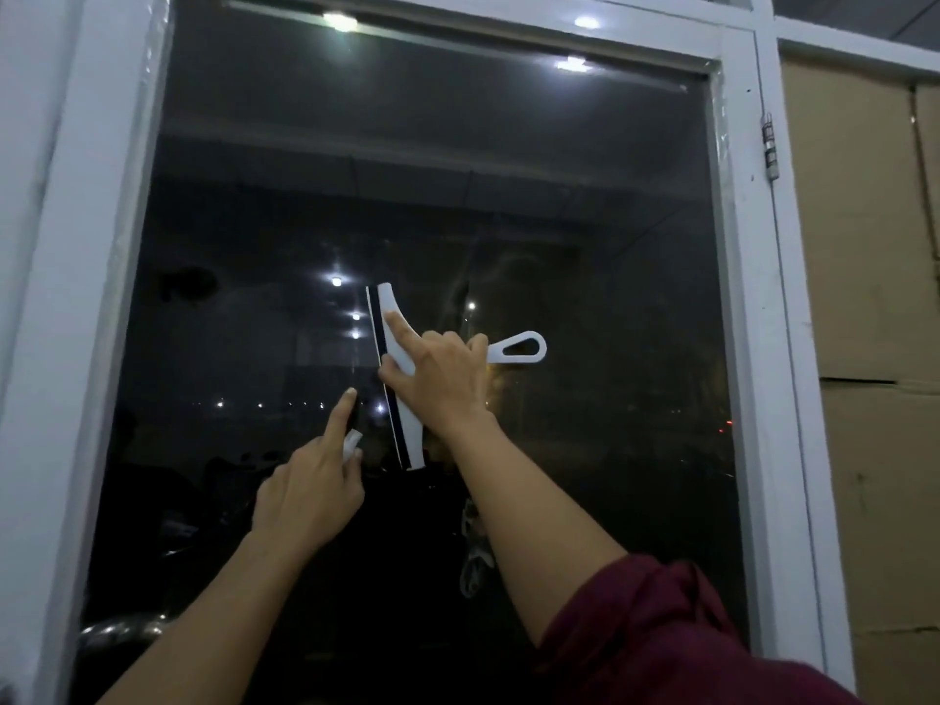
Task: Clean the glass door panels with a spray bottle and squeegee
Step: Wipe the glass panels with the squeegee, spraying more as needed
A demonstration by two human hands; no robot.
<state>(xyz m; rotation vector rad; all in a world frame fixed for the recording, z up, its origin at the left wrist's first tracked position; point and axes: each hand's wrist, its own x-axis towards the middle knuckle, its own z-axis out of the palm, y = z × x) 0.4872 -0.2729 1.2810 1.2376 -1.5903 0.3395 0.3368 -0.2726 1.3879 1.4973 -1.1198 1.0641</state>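
A dark glass door panel in a white frame fills the view. My right hand grips a white squeegee and presses it against the glass, blade upright with its black rubber edge facing left, forefinger stretched along the head. The looped handle end pokes out right of the hand. My left hand is just left of the blade, forefinger pointing up at the glass, with a small white object pinched in it; I cannot tell what it is. No spray bottle is in view.
A door hinge sits on the frame's right side. Stacked cardboard boxes stand to the right of the door. Ceiling lights reflect in the glass.
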